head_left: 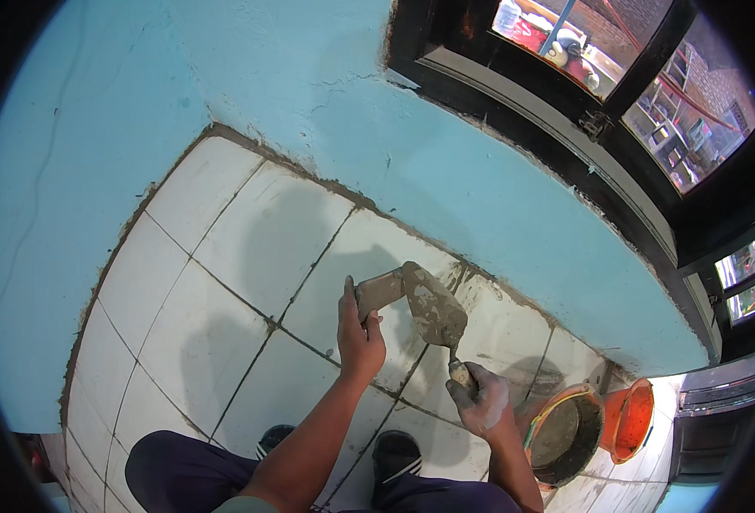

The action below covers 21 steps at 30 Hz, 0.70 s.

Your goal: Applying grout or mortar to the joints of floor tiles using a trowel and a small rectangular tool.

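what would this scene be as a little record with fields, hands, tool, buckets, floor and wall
Left hand: holds a flat brownish piece
Right hand: grips a trowel by its handle
Trowel blade: grey-smeared, its tip at the piece's right end; contact unclear
Right side: a dark-lined bucket holding grey mix, beside an orange bucket
Floor: white tiling, dark joints
Wall: light blue, below a dark-framed window

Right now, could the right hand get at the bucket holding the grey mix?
Probably yes: the right hand is near the bucket, whose top looks uncovered. It grips the trowel, though, so grabbing the bucket would likely mean letting go.
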### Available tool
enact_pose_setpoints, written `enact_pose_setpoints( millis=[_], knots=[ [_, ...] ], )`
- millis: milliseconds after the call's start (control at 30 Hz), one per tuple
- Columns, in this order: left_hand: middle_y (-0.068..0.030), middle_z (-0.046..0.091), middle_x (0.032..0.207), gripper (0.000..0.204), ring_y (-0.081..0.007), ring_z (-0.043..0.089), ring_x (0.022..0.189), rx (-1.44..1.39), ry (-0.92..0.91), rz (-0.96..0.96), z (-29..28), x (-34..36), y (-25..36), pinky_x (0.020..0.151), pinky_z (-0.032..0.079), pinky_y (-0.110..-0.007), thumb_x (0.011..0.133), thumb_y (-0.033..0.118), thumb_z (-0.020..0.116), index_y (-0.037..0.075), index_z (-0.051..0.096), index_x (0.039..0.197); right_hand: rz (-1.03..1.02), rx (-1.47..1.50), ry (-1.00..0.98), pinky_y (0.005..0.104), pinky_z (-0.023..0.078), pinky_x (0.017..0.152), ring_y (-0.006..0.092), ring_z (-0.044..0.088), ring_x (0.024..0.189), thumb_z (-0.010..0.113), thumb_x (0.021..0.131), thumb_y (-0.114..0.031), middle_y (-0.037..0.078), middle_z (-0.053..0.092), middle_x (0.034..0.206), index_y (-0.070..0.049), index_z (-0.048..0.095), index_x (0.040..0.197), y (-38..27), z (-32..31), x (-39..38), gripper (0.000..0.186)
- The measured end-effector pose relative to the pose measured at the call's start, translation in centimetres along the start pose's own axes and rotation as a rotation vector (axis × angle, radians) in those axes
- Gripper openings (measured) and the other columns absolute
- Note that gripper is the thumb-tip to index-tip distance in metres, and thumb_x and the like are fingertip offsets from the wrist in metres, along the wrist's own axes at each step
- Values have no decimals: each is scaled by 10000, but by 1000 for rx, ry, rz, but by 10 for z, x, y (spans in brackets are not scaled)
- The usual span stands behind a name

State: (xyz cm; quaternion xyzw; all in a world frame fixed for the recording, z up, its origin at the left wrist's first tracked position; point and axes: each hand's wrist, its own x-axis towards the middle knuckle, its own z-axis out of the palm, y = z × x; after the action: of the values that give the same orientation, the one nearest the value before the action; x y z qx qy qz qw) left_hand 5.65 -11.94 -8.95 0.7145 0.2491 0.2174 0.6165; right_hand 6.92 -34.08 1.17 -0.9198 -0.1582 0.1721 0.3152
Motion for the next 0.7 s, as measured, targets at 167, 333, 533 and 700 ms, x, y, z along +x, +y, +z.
enact_pose_setpoints(
  millis=[167, 333, 533, 700],
  knots=[
    [-229, 427, 1415, 605, -371, 561, 1206, 277, 49, 221, 4, 0, -6, 910, 546, -422, 968, -19, 485, 32, 304, 1543, -2, 35, -13, 437, 534, 771, 459, 659, 851, 698, 852, -249, 277, 687, 922, 15, 677, 1112, 2, 8, -1, 372],
    [-208, 418, 1421, 500, -411, 566, 1172, 305, -1, 250, 4, 1, -1, 883, 542, -440, 949, -42, 484, 12, 445, 1445, 140, 209, -147, 374, 532, 699, 279, 665, 732, 689, 883, -212, 194, 683, 828, 21, 672, 1099, 8, 12, 0, 318],
    [-193, 444, 1398, 481, -400, 611, 1102, 370, -8, 288, 0, 4, -5, 822, 551, -437, 932, -66, 482, 55, 522, 1396, 277, 749, -258, 289, 535, 634, 119, 616, 726, 647, 931, -110, 65, 664, 867, 31, 663, 1099, 45, 27, -3, 220],
    [-203, 465, 1378, 514, -403, 598, 1126, 336, -24, 153, 2, 2, 2, 864, 544, -434, 909, -96, 488, 58, 530, 1398, 345, 947, -289, 295, 550, 647, 140, 629, 741, 612, 934, -62, 73, 668, 925, 34, 645, 1140, 55, 18, -5, 229]
  ],
)
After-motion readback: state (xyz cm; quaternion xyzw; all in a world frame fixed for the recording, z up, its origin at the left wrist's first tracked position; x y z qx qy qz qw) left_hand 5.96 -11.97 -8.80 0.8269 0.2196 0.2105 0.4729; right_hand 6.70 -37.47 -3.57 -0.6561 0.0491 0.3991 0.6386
